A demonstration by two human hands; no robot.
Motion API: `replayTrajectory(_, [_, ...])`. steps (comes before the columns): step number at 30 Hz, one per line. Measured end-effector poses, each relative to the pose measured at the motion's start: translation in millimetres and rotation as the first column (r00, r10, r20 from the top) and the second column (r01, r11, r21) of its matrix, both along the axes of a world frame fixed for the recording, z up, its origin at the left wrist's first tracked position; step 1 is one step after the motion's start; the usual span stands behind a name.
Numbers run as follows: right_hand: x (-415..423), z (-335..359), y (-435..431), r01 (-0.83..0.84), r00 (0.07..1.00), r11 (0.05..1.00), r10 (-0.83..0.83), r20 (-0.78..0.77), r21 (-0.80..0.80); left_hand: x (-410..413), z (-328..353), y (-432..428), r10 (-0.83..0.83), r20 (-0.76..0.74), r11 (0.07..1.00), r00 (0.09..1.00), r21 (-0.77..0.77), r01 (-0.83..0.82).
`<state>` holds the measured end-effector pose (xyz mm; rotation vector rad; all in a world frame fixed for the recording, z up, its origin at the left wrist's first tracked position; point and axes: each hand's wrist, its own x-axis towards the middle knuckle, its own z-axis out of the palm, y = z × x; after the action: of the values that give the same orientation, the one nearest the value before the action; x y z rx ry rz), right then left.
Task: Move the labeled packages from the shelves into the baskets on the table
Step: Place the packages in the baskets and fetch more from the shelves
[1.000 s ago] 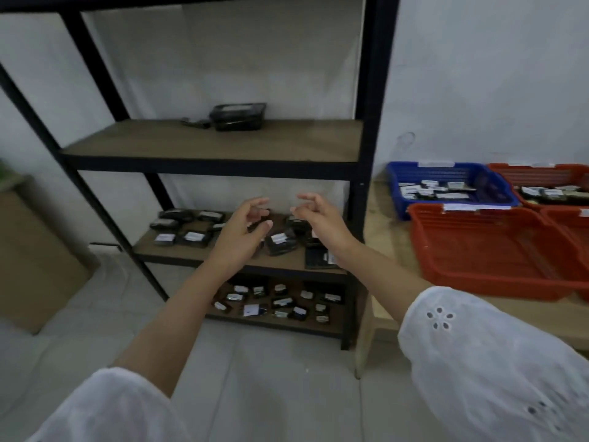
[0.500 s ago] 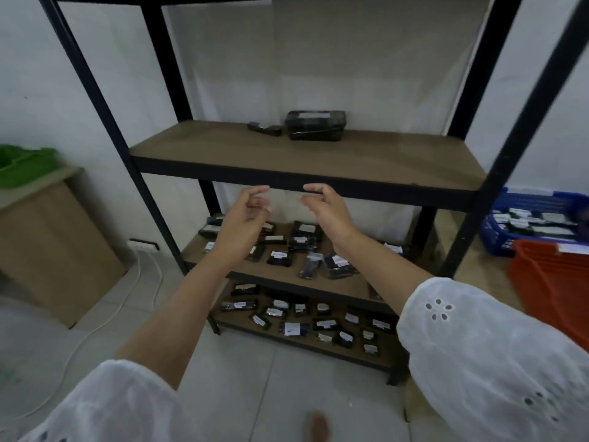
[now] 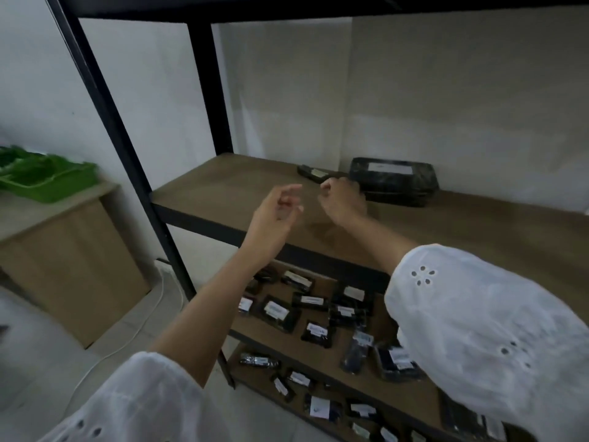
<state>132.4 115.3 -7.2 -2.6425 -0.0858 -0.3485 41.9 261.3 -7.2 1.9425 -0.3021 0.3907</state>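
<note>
Nearest, two white eyelet-cotton sleeves, the left (image 3: 143, 400) and the right (image 3: 494, 339), reach up toward the brown wooden shelf board (image 3: 223, 186) of a black metal rack (image 3: 127, 148). Every place below is given from that board.

Under it, a middle shelf carries a scatter of small black labeled packages (image 3: 277, 311), lying flat at mixed angles, each with a white label. Lower again, a bottom shelf holds more small black packets (image 3: 318, 406) of the same kind. On the floor, left of and below the board, runs a white cable (image 3: 127, 339).

Above the board's front edge hovers the left hand (image 3: 274, 215), palm turned inward, fingers loosely curled with nothing between them. Further in over the board is the right hand (image 3: 342, 202), seen from its back, fingers bent. It sits right at the near left corner of a large flat black package with a white label (image 3: 393, 183), which lies at the back of the board. Whether the fingers actually grasp or only touch it cannot be told.

Just left of that package, also at the back of the board, lies a small slim black package (image 3: 314, 172), close to the right hand's fingertips.

Well left of the board stands a light wooden cabinet (image 3: 70, 256) with a green plastic basket (image 3: 47, 180) on top.
</note>
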Motion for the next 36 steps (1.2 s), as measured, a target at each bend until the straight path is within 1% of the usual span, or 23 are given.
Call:
replayTrajectory(4, [40,-3,9,0.034,0.999,0.957,-0.026,0.031,-0.289,33,1,8,0.019,-0.019,1.0,1.0,0.016,-0.019])
replayTrajectory(9, [63,-12,20,0.088,0.995,0.832,-0.05,0.084,-0.548,57,2,19,-0.007,-0.039,1.0,0.999,0.028,0.008])
replayTrajectory(12, [65,-15,30,0.122,0.992,0.785,-0.086,0.088,-0.607,63,0,26,-0.042,-0.048,0.998,0.998,0.034,0.044])
replayTrajectory(16, [59,-9,37,0.182,0.983,0.809,-0.127,0.136,-0.559,61,2,35,-0.101,-0.06,0.994,0.993,0.029,0.103])
replayTrajectory(18, [50,-9,40,0.183,0.983,0.849,-0.143,0.118,-0.495,57,4,41,-0.13,-0.057,0.991,0.99,0.017,0.132])
replayTrajectory(20, [38,-10,41,0.176,0.984,0.914,-0.152,0.092,-0.367,50,6,45,-0.164,-0.055,0.986,0.985,0.002,0.165])
replayTrajectory(21, [30,-10,41,0.166,0.986,0.956,-0.153,0.073,-0.242,46,7,47,-0.183,-0.053,0.983,0.982,-0.005,0.183])
replayTrajectory(22, [21,-10,41,0.155,0.987,0.985,-0.152,0.046,-0.079,42,7,49,-0.202,-0.05,0.979,0.978,-0.011,0.202])
replayTrajectory(23, [12,-9,41,0.148,0.988,0.985,-0.15,0.021,0.088,37,7,51,-0.221,-0.046,0.975,0.974,-0.018,0.221])
replayTrajectory(24, [2,-8,41,0.146,0.988,0.963,-0.151,0.006,0.228,31,6,54,-0.242,-0.043,0.97,0.969,-0.026,0.241])
replayTrajectory(25, [-10,-7,42,0.147,0.988,0.93,-0.154,-0.006,0.335,25,4,56,-0.263,-0.046,0.964,0.964,-0.032,0.262])
replayTrajectory(27, [-37,-7,41,0.121,0.992,0.849,-0.122,-0.032,0.514,12,0,61,-0.307,-0.059,0.952,0.95,-0.028,0.306])
replayTrajectory(29, [-69,-7,41,0.072,0.997,0.719,-0.034,-0.069,0.692,-1,-5,65,-0.346,-0.063,0.938,0.936,-0.022,0.345])
replayTrajectory(30, [-85,-8,41,0.054,0.997,0.654,0.01,-0.08,0.755,-8,-8,68,-0.36,-0.064,0.933,0.931,-0.028,0.359])
replayTrajectory(31, [-101,-9,41,0.039,0.995,0.604,0.046,-0.084,0.796,-14,-12,70,-0.369,-0.062,0.929,0.927,-0.038,0.367])
replayTrajectory(34, [-145,-17,40,0.009,0.989,0.517,0.123,-0.085,0.856,-32,-22,76,-0.386,-0.057,0.92,0.921,-0.09,0.38])
replayTrajectory(36, [-172,-26,39,0.027,0.988,0.496,0.117,-0.098,0.868,-44,-30,78,-0.401,-0.064,0.912,0.914,-0.123,0.392])
